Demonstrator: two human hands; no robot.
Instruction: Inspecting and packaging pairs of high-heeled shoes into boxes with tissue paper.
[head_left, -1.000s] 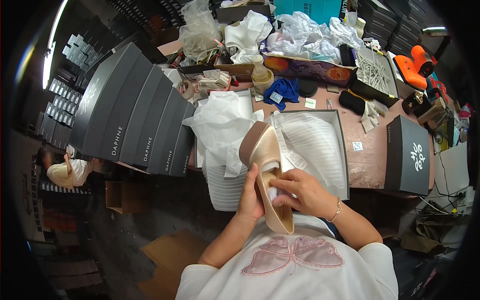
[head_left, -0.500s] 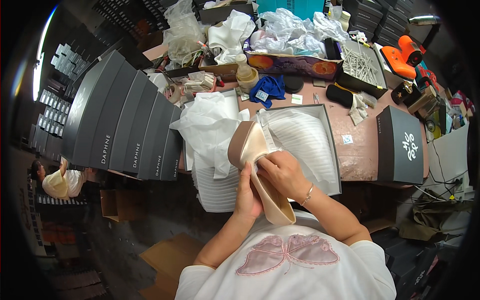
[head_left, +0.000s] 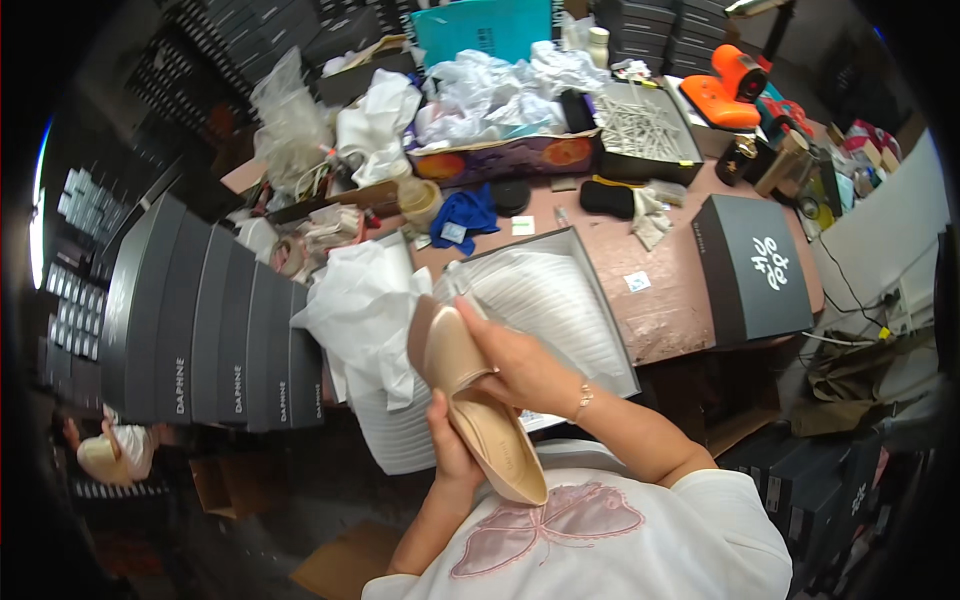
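Note:
A beige satin pump (head_left: 448,348) is held up in front of my chest, toe pointing away and heel end toward me. Around its side near the heel wraps my left hand (head_left: 457,458), thumb along the edge. My right hand (head_left: 522,362) closes on the right side of the toe part, fingers partly hidden by the shoe. The opening faces up and shows the pale insole (head_left: 505,445). Beyond the hands lies an open grey shoe box (head_left: 607,300) with white ribbed foam padding (head_left: 540,295). White tissue paper (head_left: 360,300) spills out to its left.
Upright dark grey shoe boxes (head_left: 150,320) stand on the left. Another grey box (head_left: 760,265) sits at the right table end. Behind are a printed carton (head_left: 500,160) of crumpled paper, a box of white sticks (head_left: 640,125), a blue cloth (head_left: 465,215) and an orange tool (head_left: 725,95).
The shoe has turned so its opening and insole show more. My right hand has shifted from the shoe's opening to the side of its toe. The whole view has swung slightly.

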